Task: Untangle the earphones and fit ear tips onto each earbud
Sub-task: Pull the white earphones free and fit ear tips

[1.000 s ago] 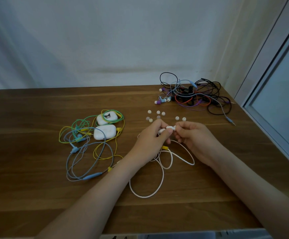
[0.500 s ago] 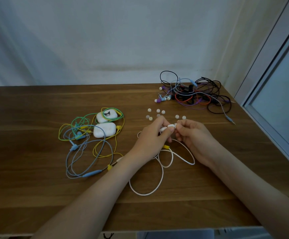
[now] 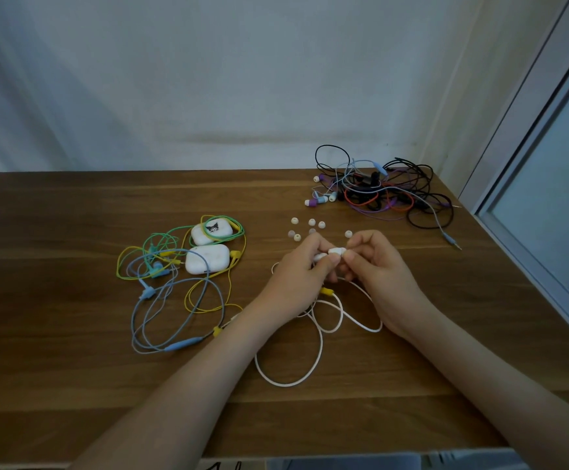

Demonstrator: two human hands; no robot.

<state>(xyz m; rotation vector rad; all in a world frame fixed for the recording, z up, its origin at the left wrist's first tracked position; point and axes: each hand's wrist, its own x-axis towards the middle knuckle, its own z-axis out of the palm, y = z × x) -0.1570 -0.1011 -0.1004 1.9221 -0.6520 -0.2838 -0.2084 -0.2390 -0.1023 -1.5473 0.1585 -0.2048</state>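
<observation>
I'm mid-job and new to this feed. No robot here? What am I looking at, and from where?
No machine: these are a person's two bare hands. The picture comes from a camera worn on the head, looking down at a wooden table. The left hand and right hand pinch a white earbud between them; its cable loops toward the near edge. Just beyond lie loose ear tips. Left: coloured earphones draped around two white cases. Far right: a dark tangle of earphones.
</observation>
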